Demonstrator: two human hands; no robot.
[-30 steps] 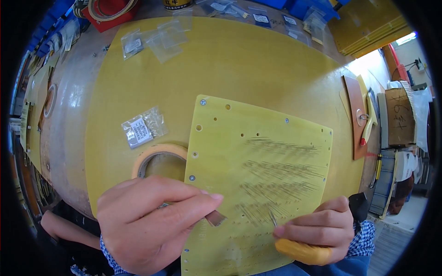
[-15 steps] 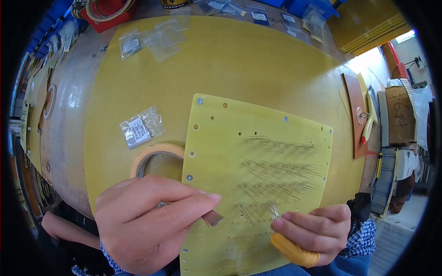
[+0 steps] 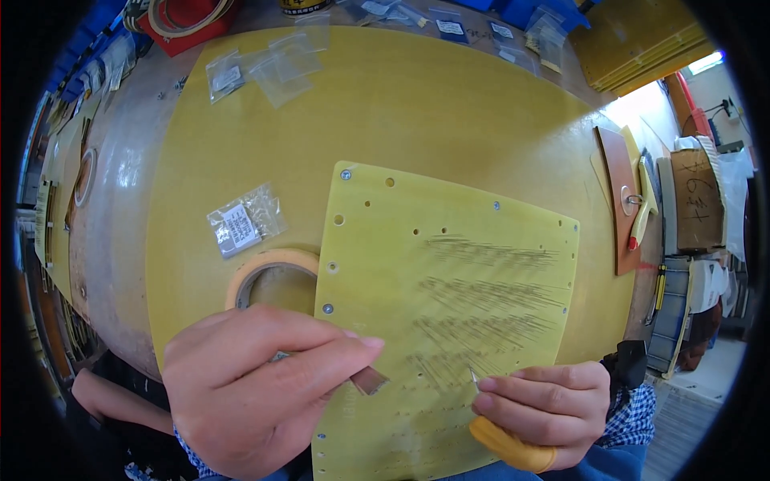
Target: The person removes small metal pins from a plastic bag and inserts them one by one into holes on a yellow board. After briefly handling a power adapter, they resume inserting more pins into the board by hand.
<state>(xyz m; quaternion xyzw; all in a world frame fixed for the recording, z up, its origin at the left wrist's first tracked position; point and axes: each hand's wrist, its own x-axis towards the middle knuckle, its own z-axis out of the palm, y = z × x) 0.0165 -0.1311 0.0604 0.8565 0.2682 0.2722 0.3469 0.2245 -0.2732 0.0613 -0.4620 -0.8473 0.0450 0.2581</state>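
A yellow perforated board stands tilted before me, with screws along its edges and rows of thin metal pins sticking out of it. Over its left side, my left hand is closed, thumb and forefinger pinching what looks like a small bundle of thin metal pins. My right hand has its fingertips closed on one thin metal pin at the lowest filled row. An orange finger cot covers one of its fingers. Whether that pin's tip is inside a hole I cannot tell.
A roll of masking tape lies behind my left hand, close to a labelled plastic bag. More clear bags lie at the far left. Along the right edge are a brown panel and a cardboard box.
My right fingertips have shifted slightly, and the pin between them has turned and dropped a little nearer my fingers. My left hand is nearly still; the board has moved a touch left.
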